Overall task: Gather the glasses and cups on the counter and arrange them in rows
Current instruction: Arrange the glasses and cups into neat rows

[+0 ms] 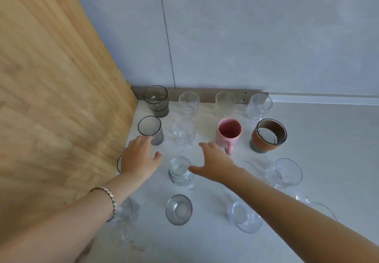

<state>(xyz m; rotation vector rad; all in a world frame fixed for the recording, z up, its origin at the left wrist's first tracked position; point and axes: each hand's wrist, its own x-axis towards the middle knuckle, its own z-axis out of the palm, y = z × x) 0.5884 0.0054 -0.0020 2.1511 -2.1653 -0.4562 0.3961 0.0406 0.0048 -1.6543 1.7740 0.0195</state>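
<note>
Several glasses and cups stand in rows on the pale counter. The back row holds a smoky tumbler and three clear glasses. Behind my hands stand a ribbed grey glass, a clear stemmed glass, a pink mug and a brown cup. My left hand hovers open, its fingertips at the ribbed grey glass's base. My right hand is open with fingers spread, its thumb close to a small clear glass. More clear glasses stand nearer me, partly hidden by my arms.
A tall wooden panel walls off the left side, with a dark-rimmed glass half hidden between it and my left hand. Grey tiles rise behind the counter. A round clear glass sits between my forearms.
</note>
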